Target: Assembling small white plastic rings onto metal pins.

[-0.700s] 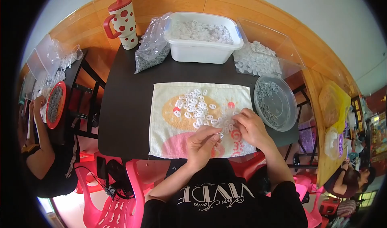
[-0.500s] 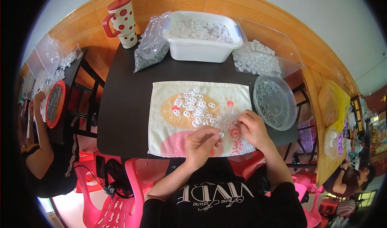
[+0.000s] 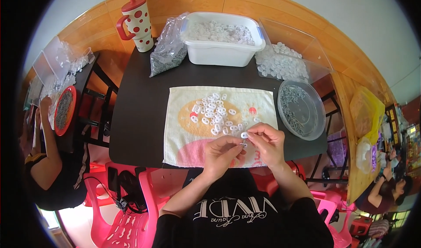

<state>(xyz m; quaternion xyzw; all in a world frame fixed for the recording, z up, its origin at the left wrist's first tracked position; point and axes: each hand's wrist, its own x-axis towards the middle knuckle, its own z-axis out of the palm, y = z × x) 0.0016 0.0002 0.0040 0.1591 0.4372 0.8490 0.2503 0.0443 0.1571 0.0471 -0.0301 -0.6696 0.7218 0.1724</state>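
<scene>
My right hand [image 3: 269, 143] pinches a small white oval piece with two holes [image 3: 244, 134] between thumb and fingertips. Just below it, the closed fingertips of my left hand [image 3: 220, 155] grip another small white piece [image 3: 244, 145]. A thin dark sliver shows between the two pieces; whether it joins them I cannot tell. Both hands are close together over the near part of a cream towel [image 3: 174, 112] printed with orange and pink shapes. Beyond my fingers lies a loose pile of similar white two-hole pieces [image 3: 210, 109].
On the dark table [image 3: 136, 112] stand a dotted tumbler [image 3: 141, 28], a bag of grey bits [image 3: 166, 59], a white tub [image 3: 219, 54] of white pieces, a clear bin [image 3: 283, 63] and a round tray [image 3: 309, 116] of small metal parts. At left, another person's arm [image 3: 50, 127] reaches beside a red tray [image 3: 66, 109].
My right hand has come leftward from the loose pieces with a white piece in its fingertips, meeting my left hand. The left hand keeps its pinch.
</scene>
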